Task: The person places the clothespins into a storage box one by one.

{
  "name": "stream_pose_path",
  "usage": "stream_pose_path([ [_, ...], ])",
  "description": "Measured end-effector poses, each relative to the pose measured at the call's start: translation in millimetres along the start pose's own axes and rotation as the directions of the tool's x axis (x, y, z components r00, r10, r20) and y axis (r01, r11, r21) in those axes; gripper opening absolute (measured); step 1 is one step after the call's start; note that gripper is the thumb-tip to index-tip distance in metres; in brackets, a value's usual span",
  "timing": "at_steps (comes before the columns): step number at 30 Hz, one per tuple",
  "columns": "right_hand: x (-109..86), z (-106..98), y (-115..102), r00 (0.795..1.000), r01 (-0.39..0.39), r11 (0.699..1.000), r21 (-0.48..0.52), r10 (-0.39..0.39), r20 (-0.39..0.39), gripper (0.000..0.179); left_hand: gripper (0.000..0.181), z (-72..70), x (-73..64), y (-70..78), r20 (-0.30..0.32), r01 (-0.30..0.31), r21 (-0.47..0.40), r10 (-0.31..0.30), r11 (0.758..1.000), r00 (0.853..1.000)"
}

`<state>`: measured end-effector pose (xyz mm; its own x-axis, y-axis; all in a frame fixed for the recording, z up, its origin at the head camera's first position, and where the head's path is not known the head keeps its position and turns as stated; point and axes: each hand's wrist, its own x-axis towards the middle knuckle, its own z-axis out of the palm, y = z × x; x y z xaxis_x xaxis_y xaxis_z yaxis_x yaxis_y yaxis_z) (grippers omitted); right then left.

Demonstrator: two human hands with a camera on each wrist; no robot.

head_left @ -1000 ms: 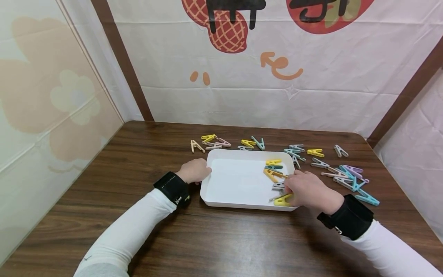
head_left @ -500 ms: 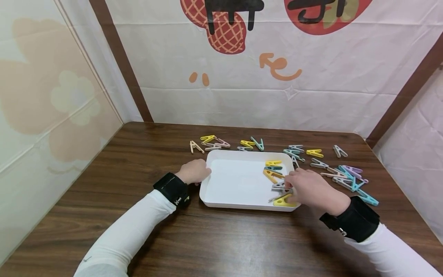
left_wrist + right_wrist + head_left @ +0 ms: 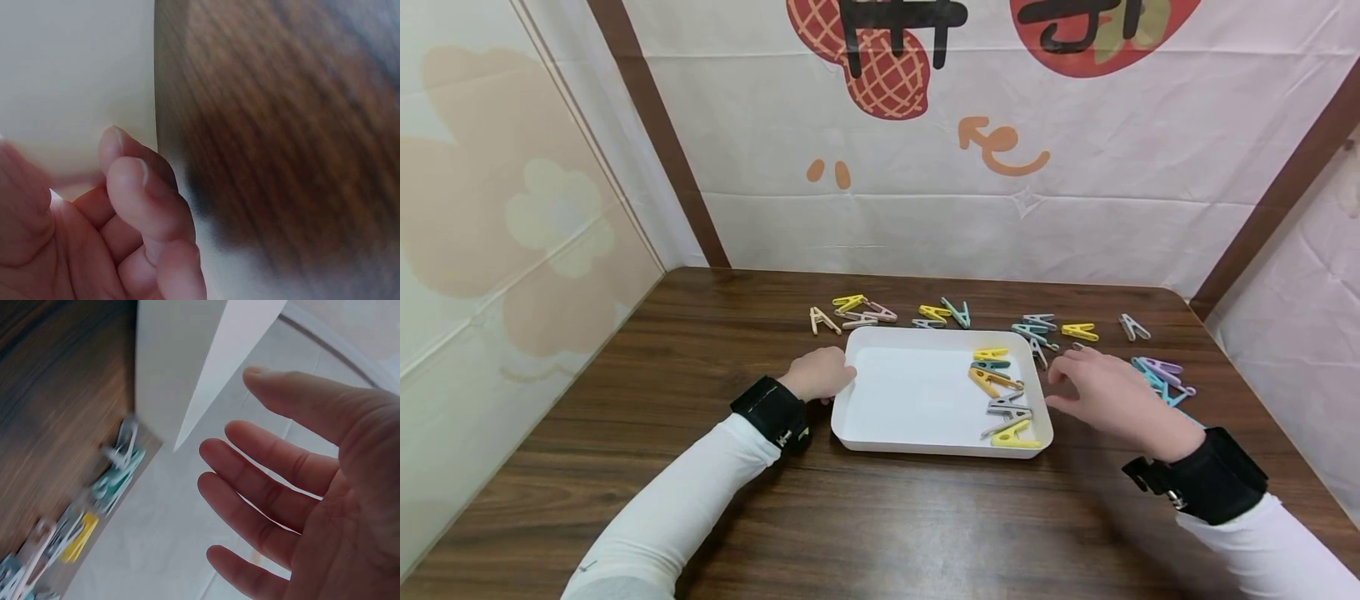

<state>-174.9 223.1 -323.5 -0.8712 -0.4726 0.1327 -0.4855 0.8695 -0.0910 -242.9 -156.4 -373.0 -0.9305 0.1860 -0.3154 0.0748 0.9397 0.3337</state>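
In the smooth tray (image 3: 917, 392) lie angular clips (image 3: 1009, 409).

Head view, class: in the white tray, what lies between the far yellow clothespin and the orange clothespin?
A teal clothespin lies between the far yellow clothespin and the orange clothespin; the head view shows it.

white rectangular tray (image 3: 917, 392), flat | multicoloured clothespins (image 3: 991, 354) inside, along right side | loose clothespins (image 3: 1079, 327), behind and right
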Motion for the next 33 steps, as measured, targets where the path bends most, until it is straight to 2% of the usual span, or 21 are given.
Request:
stream_pose_path([
  [7,-16.8,-5,24,0.995,-0.093,0.996,0.0,0.093,-0.035,0.016,0.028,-0.6,0.1,0.8,0.008,0.006,0.006,-0.006,1.0,1.0],
  [10,-23.5,-8,34,0.988,-0.151,0.989,-0.002,0.151,-0.021,0.018,0.028,-1.5,-0.5,0.5,0.009,0.002,0.006,-0.002,1.0,1.0],
  [17,-36.5,-14,66,0.959,-0.282,0.959,0.018,0.281,0.045,0.031,0.029,-2.1,-1.6,0.9,0.007,-0.007,0.006,0.006,1.0,1.0],
  [24,-41.6,-6,88,0.937,-0.33,0.944,-0.002,0.328,0.119,0.039,0.029,-2.8,-0.3,2.2,0.005,0.005,0.013,-0.005,1.0,1.0],
  [33,-36.1,10,95,0.92,-0.354,0.935,-0.035,0.354,0.17,0.037,0.029,-2.5,-0.2,2.5,0.008,0.012,0.011,-0.012,1.0,1.0],
])
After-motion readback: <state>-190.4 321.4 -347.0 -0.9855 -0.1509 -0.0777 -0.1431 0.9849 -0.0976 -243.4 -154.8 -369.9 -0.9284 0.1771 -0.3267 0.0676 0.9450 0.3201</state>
